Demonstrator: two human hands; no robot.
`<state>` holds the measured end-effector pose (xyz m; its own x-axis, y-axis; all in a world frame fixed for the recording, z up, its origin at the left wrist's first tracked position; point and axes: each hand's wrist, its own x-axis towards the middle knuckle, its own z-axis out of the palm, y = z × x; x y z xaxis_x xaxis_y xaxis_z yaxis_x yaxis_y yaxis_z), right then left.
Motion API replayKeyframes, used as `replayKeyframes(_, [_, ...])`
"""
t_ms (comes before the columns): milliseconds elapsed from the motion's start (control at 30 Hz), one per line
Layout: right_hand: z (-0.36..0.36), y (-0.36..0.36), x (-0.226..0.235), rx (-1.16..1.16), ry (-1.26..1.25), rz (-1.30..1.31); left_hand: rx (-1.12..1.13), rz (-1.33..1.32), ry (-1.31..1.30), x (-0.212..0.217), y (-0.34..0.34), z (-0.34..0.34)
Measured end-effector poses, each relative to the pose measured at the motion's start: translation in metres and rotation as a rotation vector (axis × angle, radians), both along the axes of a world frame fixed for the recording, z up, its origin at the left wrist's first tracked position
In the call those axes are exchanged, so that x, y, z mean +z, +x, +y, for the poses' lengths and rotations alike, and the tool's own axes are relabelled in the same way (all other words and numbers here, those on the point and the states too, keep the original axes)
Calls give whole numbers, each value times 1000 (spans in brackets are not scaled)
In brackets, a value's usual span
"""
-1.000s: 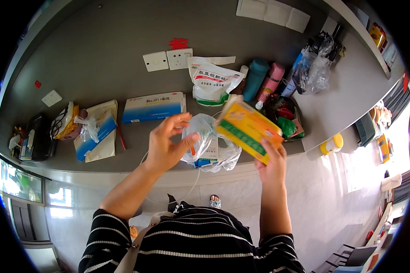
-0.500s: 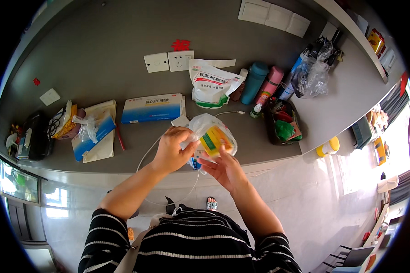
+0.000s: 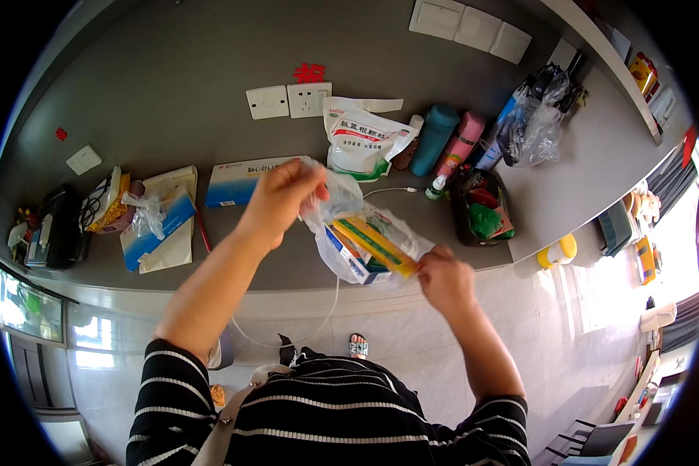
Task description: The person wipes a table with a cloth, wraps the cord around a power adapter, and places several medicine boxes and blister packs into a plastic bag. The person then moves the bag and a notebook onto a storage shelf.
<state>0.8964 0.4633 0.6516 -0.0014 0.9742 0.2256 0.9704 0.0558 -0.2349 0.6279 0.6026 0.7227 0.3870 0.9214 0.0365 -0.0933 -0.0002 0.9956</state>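
A thin white plastic bag [image 3: 328,245] is stretched between my hands over the desk's front edge. My left hand [image 3: 281,200] pinches its upper left side. My right hand [image 3: 447,281], closed in a fist, grips the bag's right side; the far end of the yellow box touches or nearly touches its fingers. That flat yellow-and-green box [image 3: 377,242] lies slanting in the bag's mouth. Beneath it, a blue-and-white box [image 3: 357,266] shows in the bag. Behind my left hand lies a larger blue-and-white carton [image 3: 233,186], partly covered by the hand.
Behind the bag stands a white-and-green pouch [image 3: 361,140]. To its right are a teal bottle [image 3: 435,141], a pink bottle [image 3: 460,144] and a dark basket [image 3: 481,206]. A white cable [image 3: 334,311] hangs over the desk edge. Papers [image 3: 171,241] lie at left.
My right hand has moved right and down from the yellow box to the bag's side. My left hand has risen, and the bag is spread wider with the box lying in its mouth.
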Motion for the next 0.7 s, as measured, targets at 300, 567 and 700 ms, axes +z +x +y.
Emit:
replayKeyframes(300, [25,26,83,-78,178,1366,53,-312,-347,33,-10,18])
replayKeyframes(567, [53,54,100,180,124,336,-8,-247,-270,35,-10,3])
replayKeyframes(700, [55,50,118,363,-109,392,14,-214,-236,42,-7,-11])
